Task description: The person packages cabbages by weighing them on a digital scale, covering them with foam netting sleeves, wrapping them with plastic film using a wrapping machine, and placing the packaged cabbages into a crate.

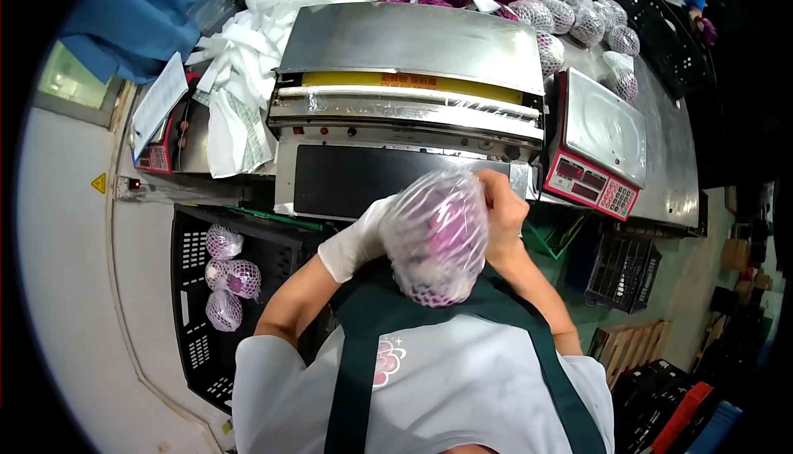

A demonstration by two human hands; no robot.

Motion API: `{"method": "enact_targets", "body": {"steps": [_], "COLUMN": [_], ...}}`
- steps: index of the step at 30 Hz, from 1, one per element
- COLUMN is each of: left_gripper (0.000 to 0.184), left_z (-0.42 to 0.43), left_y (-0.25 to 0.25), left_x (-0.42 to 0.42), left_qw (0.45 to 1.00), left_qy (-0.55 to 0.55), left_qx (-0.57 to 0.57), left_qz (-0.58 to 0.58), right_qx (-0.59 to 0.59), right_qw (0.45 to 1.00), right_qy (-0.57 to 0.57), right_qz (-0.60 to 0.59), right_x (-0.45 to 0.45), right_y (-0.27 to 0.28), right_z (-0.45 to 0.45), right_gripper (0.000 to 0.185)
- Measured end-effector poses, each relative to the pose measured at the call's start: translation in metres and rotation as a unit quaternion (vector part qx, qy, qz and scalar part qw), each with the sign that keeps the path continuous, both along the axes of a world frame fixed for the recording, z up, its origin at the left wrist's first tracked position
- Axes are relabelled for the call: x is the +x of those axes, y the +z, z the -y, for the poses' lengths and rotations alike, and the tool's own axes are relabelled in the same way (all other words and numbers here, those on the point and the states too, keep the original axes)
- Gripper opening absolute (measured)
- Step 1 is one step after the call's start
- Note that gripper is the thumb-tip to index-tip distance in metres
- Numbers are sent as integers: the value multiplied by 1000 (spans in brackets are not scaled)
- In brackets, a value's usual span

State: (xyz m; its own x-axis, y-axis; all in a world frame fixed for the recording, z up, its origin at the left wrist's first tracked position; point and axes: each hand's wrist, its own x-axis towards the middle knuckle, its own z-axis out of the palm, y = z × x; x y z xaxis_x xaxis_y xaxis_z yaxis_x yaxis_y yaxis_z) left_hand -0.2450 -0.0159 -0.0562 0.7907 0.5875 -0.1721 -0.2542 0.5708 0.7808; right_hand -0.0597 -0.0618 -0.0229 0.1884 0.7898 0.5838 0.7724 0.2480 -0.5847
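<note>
Through the head camera I see one wrapped cabbage (438, 239), purple, in white foam net and under shiny clear film, held between my two hands in front of the chest. The left hand (359, 235) wears a white glove and lies against the left side of it; its fingertips are hidden by the cabbage, so I cannot tell how they are placed. The right hand (504, 214) is bare; its fingers are bent and pressed together, closed on the film at the upper right side of the cabbage.

Behind it is the wrapping machine (413, 37) with a black plate (355, 181). On its yellow strip (413, 82) there are red characters, too small for me to read surely. On the wall I notice one yellow warning triangle (99, 183). No brand can I read on the red scale (599, 136) at the right, which has a keypad with small marks.

I count four netted cabbages (225, 310) in the black crate (194, 347) at the left, and two scales, the second red one (155, 157) being under a clipboard (161, 103). The netted cabbages (588, 26) on the table (669, 152) are more than ten, partly overlapping, so the exact number I cannot give.
</note>
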Motion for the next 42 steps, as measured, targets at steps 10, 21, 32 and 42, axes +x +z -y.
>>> {"method": "enact_targets", "body": {"steps": [10,21,32,42], "left_gripper": [22,20,76,76], "left_z": [30,-6,52,86], "left_y": [15,89,54,27], "left_x": [8,-33,-32,-64], "left_qw": [967,888,996,879], "left_qy": [31,16,64,434], "left_qx": [-238,396,-56,-178], "left_qz": [86,-232,2,81], "right_qx": [-5,-311,-507,-470], "right_qw": [990,849,577,692], "right_qy": [-22,347,319,437], "right_qz": [-142,-249,-555,-330], "right_x": [15,-53,-17,-43], "right_y": [4,-37,-3,5], "right_z": [-51,-5,-7,-9], "right_gripper": [21,26,49,100]}}
